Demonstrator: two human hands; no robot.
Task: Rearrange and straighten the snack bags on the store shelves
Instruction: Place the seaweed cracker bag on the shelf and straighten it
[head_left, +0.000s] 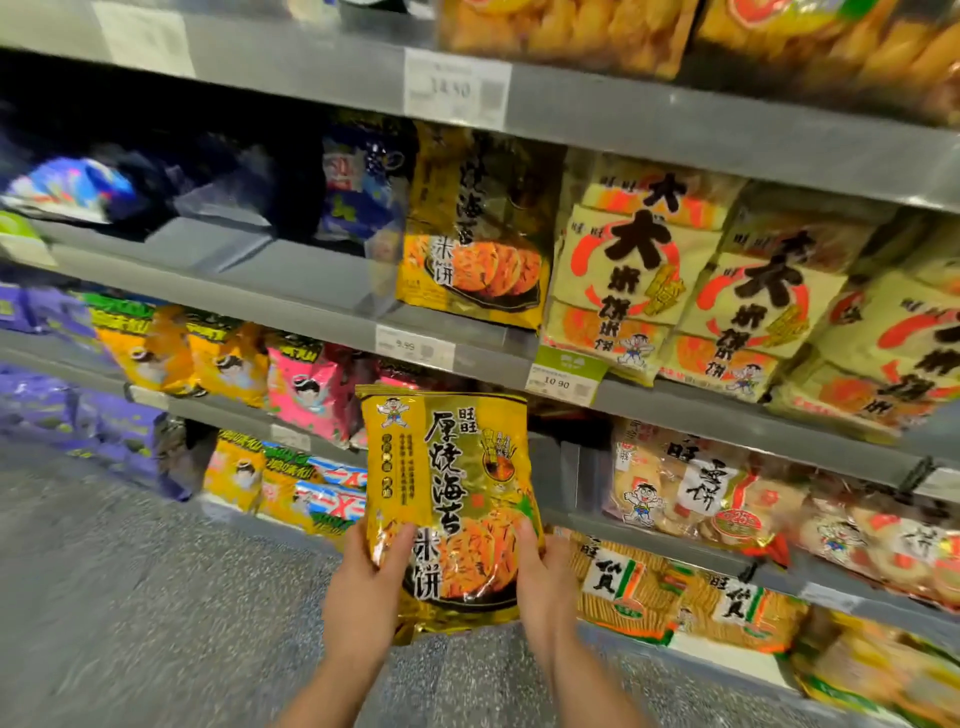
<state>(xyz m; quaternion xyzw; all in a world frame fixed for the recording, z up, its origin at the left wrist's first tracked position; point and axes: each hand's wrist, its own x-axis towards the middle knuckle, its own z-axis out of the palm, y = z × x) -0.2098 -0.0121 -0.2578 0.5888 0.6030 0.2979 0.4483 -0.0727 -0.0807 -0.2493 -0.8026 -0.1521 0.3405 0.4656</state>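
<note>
1. The gold bag (447, 499) carries the Want Want boy mascot at its top left, with "旺旺" beside it. Large black characters run down the front: "厚烧海苔", then "米饼" lower down next to a picture of round rice crackers.
2. The bag is upright with its long axis close to vertical. The sealed top edge is up and leans slightly left, and the printed front faces the camera with the writing the right way up.
3. It is held in the air in front of the lower shelves, just below the shelf edge that bears the price tags, and rests on no shelf.
4. The left hand (363, 587) grasps the bag's lower left edge, thumb pressed on the front.
5. The right hand (545, 582) grasps the lower right edge the same way, thumb on the cracker picture.
6. A matching bag (472, 228) stands upright on the grey shelf (311, 280) above, its top in shadow, with "米饼" readable.
7. A white price tag (413, 345) on that shelf's edge reads "9.99", and a green-topped tag (558, 382) to its right reads "10.90".
8. Right of the matching bag, cream bags (639, 260) show a big black "大" in a red ring.
9. A pink bag (306, 384) with a cartoon face sits one shelf down on the left. Clear bags (696, 483) at the lower right read "雪饼".
</note>
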